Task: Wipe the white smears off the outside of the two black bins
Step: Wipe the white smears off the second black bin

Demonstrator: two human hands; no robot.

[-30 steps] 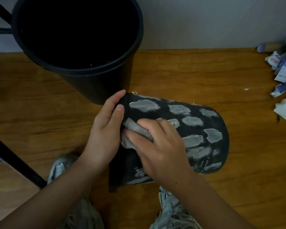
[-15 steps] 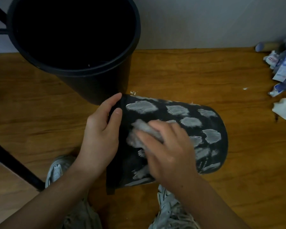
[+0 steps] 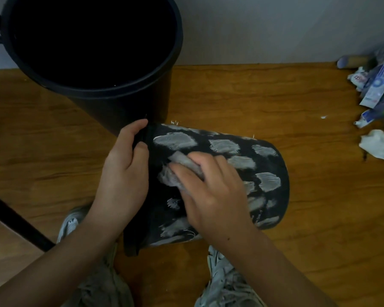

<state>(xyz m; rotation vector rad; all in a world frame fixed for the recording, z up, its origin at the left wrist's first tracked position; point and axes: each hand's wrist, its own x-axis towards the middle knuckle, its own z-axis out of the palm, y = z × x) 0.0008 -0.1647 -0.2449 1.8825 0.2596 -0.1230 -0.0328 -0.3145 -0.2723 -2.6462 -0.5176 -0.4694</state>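
Note:
A black bin (image 3: 273, 165) lies on its side on the wooden floor, its wall dotted with white smears (image 3: 268, 181). My left hand (image 3: 122, 173) grips its rim at the left end, fingers curled over the edge. My right hand (image 3: 211, 196) presses a crumpled grey-white wipe (image 3: 175, 171) against the bin's upper side, near the rim. The wipe is partly hidden under my fingers. A second black bin (image 3: 124, 107) stands upright behind, its dark opening facing the camera, and no smears show on its visible wall.
Crumpled tissues (image 3: 377, 145) and toothpaste tubes (image 3: 379, 87) lie in a heap at the right by the wall. A black furniture leg (image 3: 13, 220) slants across the lower left. My two shoes (image 3: 222, 278) are below the lying bin.
My right hand has rubbed the wipe to the right and up along the lying bin. Smears near the rim are thinner. My left hand has shifted its hold on the rim slightly.

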